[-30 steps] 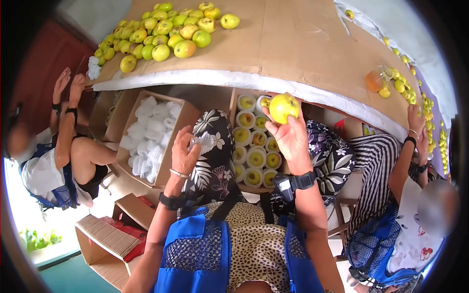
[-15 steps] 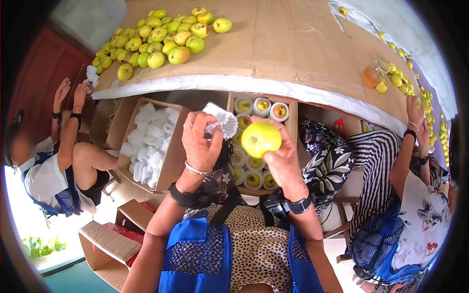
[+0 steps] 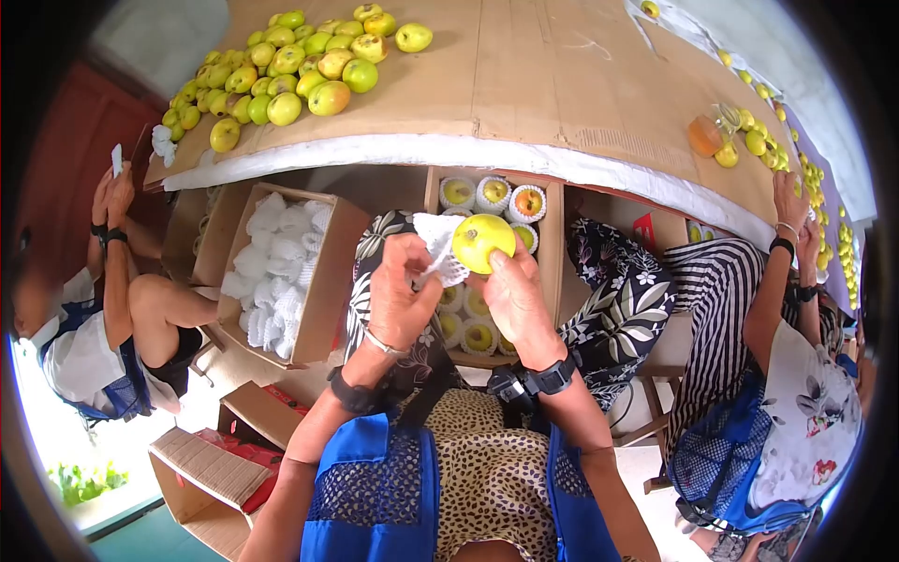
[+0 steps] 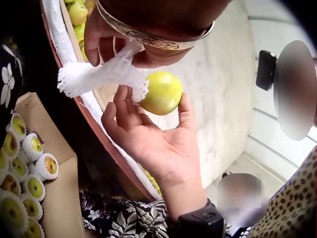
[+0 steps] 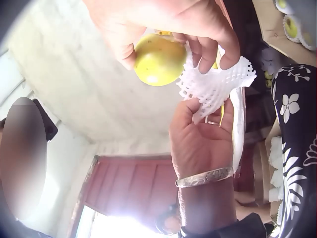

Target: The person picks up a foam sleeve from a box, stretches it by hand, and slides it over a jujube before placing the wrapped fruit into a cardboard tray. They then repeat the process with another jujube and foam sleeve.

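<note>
A yellow-green apple (image 3: 483,244) is between the thumb and fingers of my right hand (image 3: 523,298). My left hand (image 3: 405,292) pinches a white foam net sleeve (image 3: 438,234). In the left wrist view, the sleeve's open end (image 4: 139,89) meets the side of the apple (image 4: 164,93). The right wrist view has the net (image 5: 213,82) stretched between the hands, its edge at the apple (image 5: 159,59). Both hands are above a cardboard box (image 3: 554,245) of apples in foam sleeves, partly hiding its contents.
A cardboard box (image 3: 330,281) of white foam sleeves stands left. Loose apples (image 3: 281,80) are heaped on the cardboard-covered table (image 3: 534,75), which also bears a jar (image 3: 707,136) at right. People sit on both sides. An opened carton (image 3: 211,468) lies lower left.
My left hand has brought the sleeve up and right. My right hand has lowered the apple leftward, so the two now meet. The person at left now holds up a small white thing.
</note>
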A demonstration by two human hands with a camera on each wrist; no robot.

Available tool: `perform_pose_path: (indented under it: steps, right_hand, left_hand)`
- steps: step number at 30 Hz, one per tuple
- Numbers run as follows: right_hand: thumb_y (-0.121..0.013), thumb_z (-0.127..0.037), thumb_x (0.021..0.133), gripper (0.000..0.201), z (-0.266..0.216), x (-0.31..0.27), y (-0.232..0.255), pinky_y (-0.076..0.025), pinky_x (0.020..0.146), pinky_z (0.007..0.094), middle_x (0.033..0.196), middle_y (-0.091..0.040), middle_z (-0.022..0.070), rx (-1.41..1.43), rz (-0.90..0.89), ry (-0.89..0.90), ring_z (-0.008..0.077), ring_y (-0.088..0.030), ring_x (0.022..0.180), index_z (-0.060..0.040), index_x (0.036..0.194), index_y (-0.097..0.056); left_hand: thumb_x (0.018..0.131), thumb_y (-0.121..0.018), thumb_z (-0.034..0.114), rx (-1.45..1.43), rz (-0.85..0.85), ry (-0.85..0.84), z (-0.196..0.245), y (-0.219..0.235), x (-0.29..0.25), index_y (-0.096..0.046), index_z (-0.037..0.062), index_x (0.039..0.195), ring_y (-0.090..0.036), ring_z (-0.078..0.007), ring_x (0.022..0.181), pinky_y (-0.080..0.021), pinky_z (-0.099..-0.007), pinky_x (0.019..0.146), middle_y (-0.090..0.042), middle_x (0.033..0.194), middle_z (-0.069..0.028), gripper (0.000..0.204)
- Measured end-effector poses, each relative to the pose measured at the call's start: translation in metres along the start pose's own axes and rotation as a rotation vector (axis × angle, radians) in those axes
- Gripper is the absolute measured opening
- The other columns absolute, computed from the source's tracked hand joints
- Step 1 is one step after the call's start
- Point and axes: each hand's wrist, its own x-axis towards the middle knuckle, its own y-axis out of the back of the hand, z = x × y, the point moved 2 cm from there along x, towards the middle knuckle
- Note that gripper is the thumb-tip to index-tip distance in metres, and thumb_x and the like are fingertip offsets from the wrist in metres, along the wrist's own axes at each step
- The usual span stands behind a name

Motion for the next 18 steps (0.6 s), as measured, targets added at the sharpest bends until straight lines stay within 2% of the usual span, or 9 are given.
perform_pose_path:
  steps: [1, 4, 5, 8, 9, 12, 13, 15, 18]
  right_hand:
    - [-0.061, -0.008, 0.081, 0.040, 0.002, 0.000, -0.001, -0.042, 0.090, 0.0297, 0.114, -0.053, 0.0062, -0.006, -0.002, 0.013, 0.0147, -0.051, 0.105, -0.0055, 0.118, -0.044]
    - [-0.063, -0.004, 0.079, 0.044, 0.008, 0.001, -0.002, -0.042, 0.091, 0.0298, 0.115, -0.052, 0.0063, -0.140, -0.064, 0.094, 0.0142, -0.051, 0.105, -0.0052, 0.118, -0.043]
    - [-0.064, -0.002, 0.078, 0.045, 0.009, 0.001, -0.002, -0.042, 0.091, 0.0299, 0.115, -0.052, 0.0064, -0.205, -0.094, 0.128, 0.0140, -0.050, 0.106, -0.0051, 0.118, -0.043]
    - [-0.066, 0.001, 0.075, 0.048, 0.008, 0.000, -0.005, -0.041, 0.093, 0.0298, 0.116, -0.051, 0.0068, -0.278, -0.155, 0.163, 0.0138, -0.050, 0.106, -0.0046, 0.117, -0.043]
    - [-0.069, -0.001, 0.073, 0.055, 0.010, 0.000, -0.001, -0.040, 0.094, 0.0302, 0.116, -0.050, 0.0072, -0.327, -0.146, 0.179, 0.0150, -0.050, 0.107, -0.0041, 0.120, -0.041]
    - [-0.074, -0.005, 0.070, 0.063, 0.007, -0.002, 0.005, -0.039, 0.095, 0.0301, 0.115, -0.050, 0.0070, -0.522, -0.149, 0.176, 0.0159, -0.050, 0.107, -0.0027, 0.123, -0.040]
    - [-0.075, -0.008, 0.068, 0.066, 0.007, -0.003, 0.007, -0.039, 0.094, 0.0300, 0.115, -0.051, 0.0070, -0.545, -0.129, 0.182, 0.0158, -0.050, 0.106, -0.0022, 0.124, -0.040]
    - [-0.078, -0.012, 0.065, 0.072, 0.007, -0.004, 0.008, -0.039, 0.094, 0.0299, 0.114, -0.051, 0.0069, -0.591, -0.093, 0.193, 0.0158, -0.051, 0.104, -0.0014, 0.124, -0.039]
    - [-0.080, -0.017, 0.062, 0.074, 0.008, -0.001, 0.010, -0.040, 0.091, 0.0293, 0.109, -0.053, 0.0067, -0.767, -0.073, 0.085, 0.0151, -0.052, 0.101, -0.0007, 0.122, -0.041]
  left_hand:
    - [0.071, -0.060, -0.004, -0.001, -0.015, 0.046, -0.003, -0.003, -0.002, -0.047, 0.0048, 0.102, -0.053, -0.0110, 0.072, -0.045, -0.0228, 0.066, -0.052, 0.080, -0.0034, 0.035]
    - [0.070, -0.063, 0.002, 0.132, -0.073, 0.194, -0.006, -0.005, 0.002, -0.045, 0.0037, 0.101, -0.057, -0.0192, 0.063, -0.046, -0.0307, 0.058, -0.054, 0.069, -0.0076, 0.036]
    - [0.072, -0.063, 0.002, 0.138, -0.087, 0.192, -0.005, -0.006, 0.005, -0.048, 0.0023, 0.099, -0.056, -0.0158, 0.062, -0.046, -0.0279, 0.060, -0.056, 0.068, -0.0066, 0.031]
    - [0.077, -0.061, 0.004, -0.106, -0.006, 0.184, -0.028, -0.009, 0.002, -0.053, 0.0007, 0.094, -0.054, -0.0108, 0.064, -0.045, -0.0250, 0.059, -0.058, 0.072, -0.0065, 0.019]
    - [0.081, -0.058, 0.005, -0.217, -0.013, 0.215, -0.025, -0.008, 0.003, -0.055, -0.0002, 0.089, -0.051, -0.0066, 0.066, -0.044, -0.0228, 0.059, -0.060, 0.075, -0.0044, 0.010]
    - [0.084, -0.057, 0.005, -0.203, -0.021, 0.227, -0.026, -0.003, 0.005, -0.054, 0.0002, 0.089, -0.051, -0.0050, 0.067, -0.043, -0.0211, 0.059, -0.059, 0.077, -0.0017, 0.008]
    - [0.085, -0.056, 0.005, -0.494, 0.035, 0.290, -0.022, -0.007, 0.007, -0.055, 0.0008, 0.088, -0.049, -0.0036, 0.067, -0.042, -0.0196, 0.059, -0.058, 0.077, 0.0004, 0.006]
    - [0.086, -0.056, 0.005, -0.430, 0.001, 0.265, -0.027, -0.005, 0.010, -0.055, 0.0008, 0.089, -0.049, -0.0032, 0.067, -0.042, -0.0190, 0.058, -0.057, 0.076, 0.0011, 0.006]
    - [0.086, -0.057, 0.005, -0.272, -0.054, 0.201, -0.024, 0.002, 0.009, -0.056, 0.0025, 0.091, -0.049, -0.0023, 0.070, -0.042, -0.0175, 0.062, -0.057, 0.078, 0.0022, 0.006]
